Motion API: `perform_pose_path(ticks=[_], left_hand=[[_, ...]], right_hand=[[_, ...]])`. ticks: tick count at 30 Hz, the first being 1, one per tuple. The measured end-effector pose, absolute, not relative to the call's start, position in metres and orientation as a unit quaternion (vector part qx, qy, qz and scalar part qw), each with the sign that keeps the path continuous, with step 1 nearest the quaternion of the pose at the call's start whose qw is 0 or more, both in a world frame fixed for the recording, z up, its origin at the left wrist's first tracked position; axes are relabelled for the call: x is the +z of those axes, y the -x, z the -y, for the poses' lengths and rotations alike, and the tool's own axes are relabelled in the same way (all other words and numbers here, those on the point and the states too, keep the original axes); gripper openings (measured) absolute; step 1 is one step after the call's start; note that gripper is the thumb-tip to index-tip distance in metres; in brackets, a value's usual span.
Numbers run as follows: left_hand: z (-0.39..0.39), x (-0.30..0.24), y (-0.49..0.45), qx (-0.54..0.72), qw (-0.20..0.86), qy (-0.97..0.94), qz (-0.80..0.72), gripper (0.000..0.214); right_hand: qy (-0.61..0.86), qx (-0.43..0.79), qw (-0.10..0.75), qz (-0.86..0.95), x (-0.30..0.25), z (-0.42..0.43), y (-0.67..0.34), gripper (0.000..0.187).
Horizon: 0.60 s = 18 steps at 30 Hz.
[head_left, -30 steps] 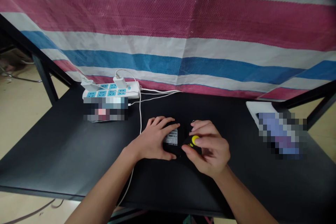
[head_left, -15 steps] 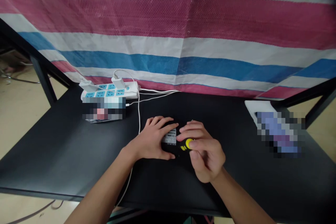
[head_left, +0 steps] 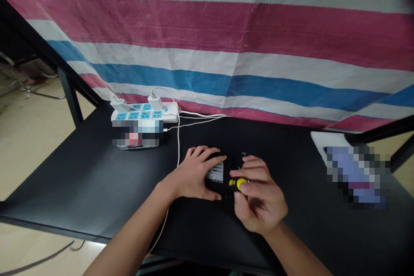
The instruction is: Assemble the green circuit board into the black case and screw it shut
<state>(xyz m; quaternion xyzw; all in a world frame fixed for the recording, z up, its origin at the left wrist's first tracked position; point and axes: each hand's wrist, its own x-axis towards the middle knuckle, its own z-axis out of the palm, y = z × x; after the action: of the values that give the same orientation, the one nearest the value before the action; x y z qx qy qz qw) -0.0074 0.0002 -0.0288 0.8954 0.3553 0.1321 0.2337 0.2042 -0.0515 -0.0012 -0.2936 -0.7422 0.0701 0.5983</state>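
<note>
On my feed the box [head_left: 214, 187] lies mid-counter [head_left: 97, 181], under my left hand [head_left: 201, 174], which is spread across its top, unclenched. My right hand [head_left: 262, 202] pinches the yellow-and-black tool [head_left: 241, 184] at the box's right side. I judge the box stiff, fairly light and slightly slick; I'd hold it by its near and far edges. Its pale label [head_left: 216, 172] carries a barcode and print too small for me to read.
</note>
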Motion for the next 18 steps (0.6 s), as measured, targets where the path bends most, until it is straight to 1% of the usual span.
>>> perform_pose_path(ticks=[7,13,15,18], left_hand=[[0.0005,-0.0283,0.0072,0.133,0.229,-0.896,-0.358,0.107],[-0.0006,-0.0271,0.0075,0.131,0.235,-0.895,-0.356,0.108],[-0.0009,-0.0271,0.0075,0.128,0.236,-0.896,-0.355,0.109],[-0.001,-0.0278,0.0077,0.131,0.233,-0.895,-0.356,0.109]], right_hand=[[0.303,0.072,0.608,0.73,-0.0006,0.0502,-0.2005,0.034],[0.315,0.043,0.607,0.728,-0.0019,0.0493,-0.1985,0.033],[0.295,0.06,0.6,0.741,-0.0041,0.0512,-0.2014,0.031],[0.267,0.091,0.586,0.76,-0.0062,0.0531,-0.2054,0.039]])
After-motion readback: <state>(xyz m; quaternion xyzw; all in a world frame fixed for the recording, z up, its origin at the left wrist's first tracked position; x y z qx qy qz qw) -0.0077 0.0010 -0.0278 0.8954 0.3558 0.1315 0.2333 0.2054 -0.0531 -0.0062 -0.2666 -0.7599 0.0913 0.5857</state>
